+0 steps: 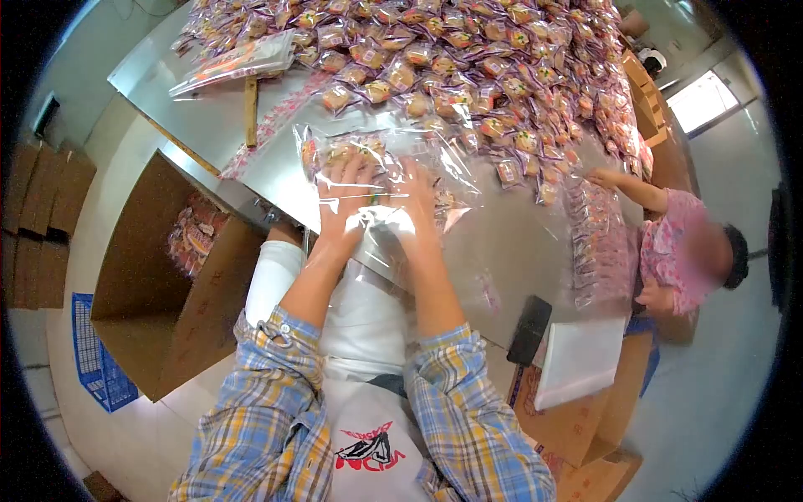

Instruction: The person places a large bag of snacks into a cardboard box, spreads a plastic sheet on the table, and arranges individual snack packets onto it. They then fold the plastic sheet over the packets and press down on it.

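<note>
Reaching inside the clear bag (456, 159), the left hand (347, 188) and right hand (413, 201) lie flat, fingers extended over small wrapped packets (355, 149); whether they grip, I cannot tell. Both forearms stretch forward above the metal table (510, 243). Beyond is a packet heap (468, 58); cartons (171, 276) stand left.

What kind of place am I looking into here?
Probably a small food-packing workshop: a metal table heaped with small wrapped snacks, a clear bag around both hands, and a cardboard box beside the table holding more packets.
</note>
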{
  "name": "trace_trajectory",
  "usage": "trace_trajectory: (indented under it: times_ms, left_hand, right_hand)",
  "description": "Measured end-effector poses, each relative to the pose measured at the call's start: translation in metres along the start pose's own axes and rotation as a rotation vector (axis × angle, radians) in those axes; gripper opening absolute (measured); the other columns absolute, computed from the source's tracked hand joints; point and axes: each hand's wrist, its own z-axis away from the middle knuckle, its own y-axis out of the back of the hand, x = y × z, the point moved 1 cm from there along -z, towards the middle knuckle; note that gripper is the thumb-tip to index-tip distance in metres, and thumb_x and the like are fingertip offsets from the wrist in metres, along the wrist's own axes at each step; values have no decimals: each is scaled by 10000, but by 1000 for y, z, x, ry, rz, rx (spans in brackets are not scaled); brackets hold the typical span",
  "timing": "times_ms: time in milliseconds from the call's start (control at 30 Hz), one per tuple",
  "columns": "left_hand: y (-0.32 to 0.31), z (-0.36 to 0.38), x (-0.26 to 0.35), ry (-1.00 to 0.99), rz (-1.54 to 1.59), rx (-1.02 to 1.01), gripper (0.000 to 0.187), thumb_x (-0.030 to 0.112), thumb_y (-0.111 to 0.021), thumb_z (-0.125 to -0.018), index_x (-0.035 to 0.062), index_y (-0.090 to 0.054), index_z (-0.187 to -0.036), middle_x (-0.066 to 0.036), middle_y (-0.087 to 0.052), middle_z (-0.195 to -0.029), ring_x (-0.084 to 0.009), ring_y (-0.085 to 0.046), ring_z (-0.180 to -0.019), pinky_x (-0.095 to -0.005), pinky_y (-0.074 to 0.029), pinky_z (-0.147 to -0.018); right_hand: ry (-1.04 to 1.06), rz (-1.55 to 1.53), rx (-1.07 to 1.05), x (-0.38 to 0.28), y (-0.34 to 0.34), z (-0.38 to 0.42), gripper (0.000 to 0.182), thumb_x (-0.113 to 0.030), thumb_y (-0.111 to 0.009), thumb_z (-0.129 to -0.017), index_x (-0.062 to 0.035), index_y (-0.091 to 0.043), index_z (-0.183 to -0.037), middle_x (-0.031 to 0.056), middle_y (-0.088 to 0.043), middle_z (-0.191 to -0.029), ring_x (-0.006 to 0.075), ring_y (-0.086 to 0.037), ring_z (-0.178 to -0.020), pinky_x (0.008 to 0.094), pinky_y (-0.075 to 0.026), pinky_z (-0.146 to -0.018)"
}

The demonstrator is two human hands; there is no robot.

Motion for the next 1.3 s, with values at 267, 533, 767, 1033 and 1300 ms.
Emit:
trace_trajectory:
  times_ms: [267,533,767,1033,1300]
  left_hand:
    - [-2,-35,-22,-32,-178,61,280,118,-612,-900,53,-700,-1157,-77,-700,-1153,-304,-631,-1113,-491,-461,-1014]
    - [21,-51,-20,15,-127,21,248,103,-630,-847,42,-702,-1076,-115,-699,-1134,-278,-639,-1083,-484,-420,-1054]
    - [-6,-56,-24,-389,-102,-44,534,192,-659,-901,160,-573,-1426,-96,-549,-1483,-291,-501,-1380,-589,-377,-1127]
    - [5,-59,-23,-181,-246,-191,422,169,-625,-908,183,-646,-1329,-54,-654,-1314,-249,-607,-1223,-574,-388,-1070]
    - [-22,-37,-30,-85,-273,44,453,234,-691,-866,134,-676,-1308,-71,-659,-1283,-285,-582,-1229,-596,-346,-1093]
  right_hand:
    - [-219,-103,-15,9,-12,6,399,-91,-642,-885,-60,-640,-1283,192,-576,-1328,396,-576,-1207,465,-491,-1015]
    - [-191,-203,108,18,-15,15,401,-98,-630,-879,-36,-601,-1274,185,-591,-1275,390,-601,-1166,452,-495,-994]
    - [-261,-222,78,16,-12,14,439,-136,-641,-879,-35,-566,-1300,174,-558,-1295,384,-563,-1213,466,-467,-1029]
    - [-321,-257,98,19,-16,17,557,-97,-652,-856,-25,-491,-1384,194,-537,-1361,386,-543,-1265,446,-458,-1055]
    - [-540,-567,125,34,-23,9,737,-5,-649,-857,14,-329,-1520,240,-480,-1451,318,-582,-1234,389,-506,-1009]
